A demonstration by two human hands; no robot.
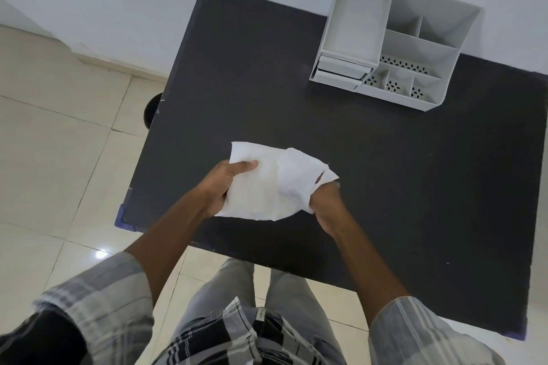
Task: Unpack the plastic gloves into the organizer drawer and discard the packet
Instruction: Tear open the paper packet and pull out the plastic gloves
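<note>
- A dark, matte rectangular table (296,83) with blue taped corners fills our view, set against a pale wall over cream floor tiles (59,142).
- At its far right corner stands the white plastic desk organizer (394,38), open compartments on top and two small shut drawers (341,69) stacked at its front left.
- Above the table's near-left part, well apart from the organizer, we hold a crumpled white translucent plastic packet of gloves (267,184) between both hands.
- Our left hand (225,184) grips the packet's left edge, thumb pressed on top, fingers curled underneath.
- Our right hand (326,201) is closed on the packet's right end, its fingers mostly hidden by the plastic folded over them.
- A dark round object (152,111) shows on the floor past the table's left edge; we cannot tell what it is.
</note>
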